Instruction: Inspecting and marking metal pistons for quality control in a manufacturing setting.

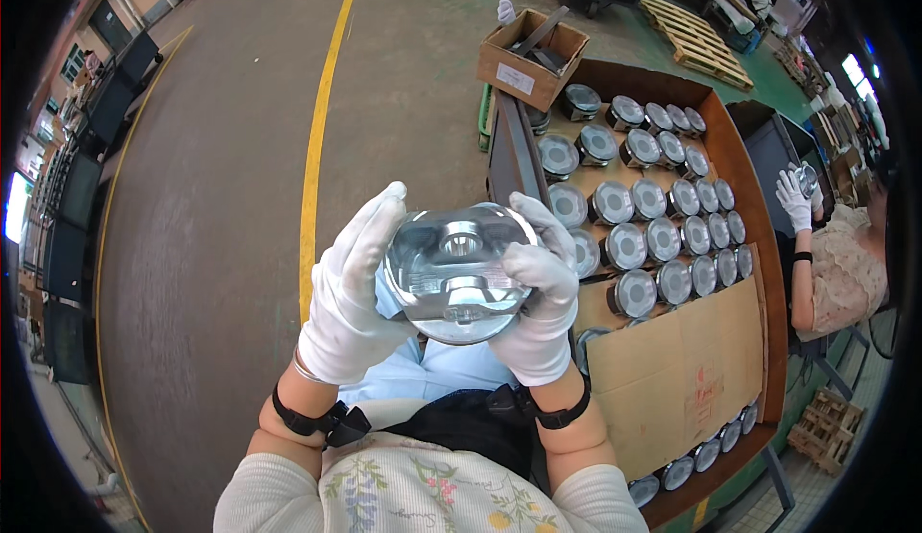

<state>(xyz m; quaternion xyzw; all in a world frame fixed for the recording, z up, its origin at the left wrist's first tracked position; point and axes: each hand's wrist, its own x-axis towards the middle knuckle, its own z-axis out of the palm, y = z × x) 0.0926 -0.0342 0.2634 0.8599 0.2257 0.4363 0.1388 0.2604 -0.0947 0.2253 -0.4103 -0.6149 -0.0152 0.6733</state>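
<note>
A shiny metal piston (459, 307) is held up in front of me, its hollow underside with the pin bores turned toward me. My left hand (355, 293), in a white glove, is closed around its left side with the fingers reaching up. On the opposite side my right hand (544, 293), gloved the same way, grips the piston with bent fingers. Just right of it, several more pistons (626, 245) stand in rows in a large brown-walled box, round tops up. A flat cardboard sheet (672, 370) covers part of the near rows.
A small cardboard box (534, 58) with dark pieces sits at the bin's far left corner. To the right, a co-worker's gloved hand (795, 199) holds another piston. Wooden pallets (696, 38) lie farther back. A yellow line (315, 149) runs along the floor.
</note>
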